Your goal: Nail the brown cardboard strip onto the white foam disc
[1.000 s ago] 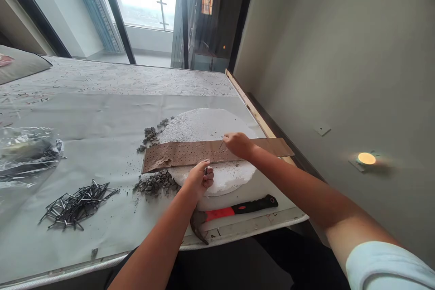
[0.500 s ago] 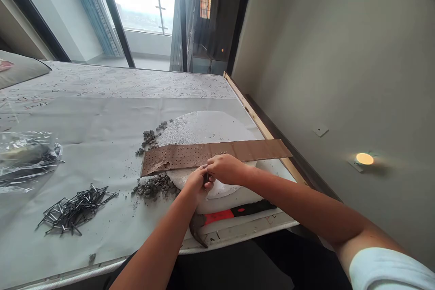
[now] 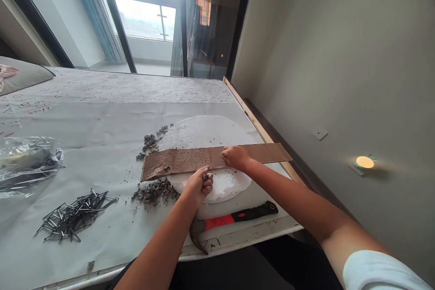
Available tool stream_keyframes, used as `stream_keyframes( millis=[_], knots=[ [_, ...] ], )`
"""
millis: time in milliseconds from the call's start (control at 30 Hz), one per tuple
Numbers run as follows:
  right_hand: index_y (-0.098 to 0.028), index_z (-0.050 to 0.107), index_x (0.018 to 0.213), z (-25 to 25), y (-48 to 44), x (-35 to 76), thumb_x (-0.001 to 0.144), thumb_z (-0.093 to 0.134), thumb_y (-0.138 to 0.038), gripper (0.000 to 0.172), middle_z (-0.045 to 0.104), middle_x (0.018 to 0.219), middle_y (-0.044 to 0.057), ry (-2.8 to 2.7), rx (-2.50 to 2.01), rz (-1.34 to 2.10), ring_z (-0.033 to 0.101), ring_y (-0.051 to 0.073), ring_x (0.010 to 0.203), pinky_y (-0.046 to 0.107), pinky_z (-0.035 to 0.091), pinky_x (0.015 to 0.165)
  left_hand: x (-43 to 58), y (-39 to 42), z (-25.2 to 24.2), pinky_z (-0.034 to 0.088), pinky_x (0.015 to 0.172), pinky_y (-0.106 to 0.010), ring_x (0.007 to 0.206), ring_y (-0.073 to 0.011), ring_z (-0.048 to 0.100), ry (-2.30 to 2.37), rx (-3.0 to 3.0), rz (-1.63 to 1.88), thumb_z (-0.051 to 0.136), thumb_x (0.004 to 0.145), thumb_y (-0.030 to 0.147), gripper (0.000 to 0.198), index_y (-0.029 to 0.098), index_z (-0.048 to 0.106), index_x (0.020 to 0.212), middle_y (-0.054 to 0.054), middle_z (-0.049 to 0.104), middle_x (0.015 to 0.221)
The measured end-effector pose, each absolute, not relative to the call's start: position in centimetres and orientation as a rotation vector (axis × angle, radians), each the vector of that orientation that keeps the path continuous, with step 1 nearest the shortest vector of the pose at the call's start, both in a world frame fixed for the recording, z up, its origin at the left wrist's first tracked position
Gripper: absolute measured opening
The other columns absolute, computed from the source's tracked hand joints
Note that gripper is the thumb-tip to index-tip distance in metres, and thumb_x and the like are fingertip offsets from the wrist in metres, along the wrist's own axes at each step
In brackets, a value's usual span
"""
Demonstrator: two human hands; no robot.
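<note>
My left hand is shut around a small bunch of steel nails, whose heads show past my fingers. It sits over a white foam disc, just below a long brown perforated strip. My right hand rests on that strip with its fingertips down, and whatever lies under them is hidden. The strip lies across the disc, torn at its left end. Below my hands, a claw hammer with a red and black handle lies by the disc.
A loose pile of nails, grey rubble and a clear plastic bag lie on the grey-sheeted table. A wooden rail and a wall bound the right side.
My right hand has moved away from my left hand, up and to the right, onto the strip. My left hand stays shut on the nails. The view has tilted slightly.
</note>
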State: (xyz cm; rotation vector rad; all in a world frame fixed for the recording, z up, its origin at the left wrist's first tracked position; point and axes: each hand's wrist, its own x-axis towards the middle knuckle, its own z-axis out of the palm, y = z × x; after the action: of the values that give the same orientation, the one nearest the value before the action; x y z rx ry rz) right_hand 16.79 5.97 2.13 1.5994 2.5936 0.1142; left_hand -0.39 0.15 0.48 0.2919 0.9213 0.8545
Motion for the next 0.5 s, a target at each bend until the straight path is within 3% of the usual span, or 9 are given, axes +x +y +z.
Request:
stream_keyframes(
  millis=[233,500],
  knots=[
    [-0.01,0.067,0.081,0.83,6.57,16.0,0.074,0.046,-0.002,0.023,0.066,0.087,0.015,2.584,1.446,0.16,0.062,0.021,0.079,0.026,0.042,0.061,-0.51,0.22,0.06,0.013,0.035,-0.011,0.036,-0.001,0.029,0.885,0.291,0.867,0.05,0.078,0.016,0.016,0.02,0.044,0.092,0.005,0.043,0.058],
    [-0.008,0.065,0.082,1.8,6.68,16.81,0.076,0.044,-0.004,0.021,0.066,0.083,0.016,2.603,1.408,0.208,0.062,0.02,0.07,0.026,0.039,0.054,-0.59,0.24,0.23,0.012,0.035,-0.011,0.035,-0.0015,0.027,0.878,0.276,0.855,0.045,0.08,0.013,0.016,0.02,0.042,0.093,0.005,0.041,0.057]
  ],
)
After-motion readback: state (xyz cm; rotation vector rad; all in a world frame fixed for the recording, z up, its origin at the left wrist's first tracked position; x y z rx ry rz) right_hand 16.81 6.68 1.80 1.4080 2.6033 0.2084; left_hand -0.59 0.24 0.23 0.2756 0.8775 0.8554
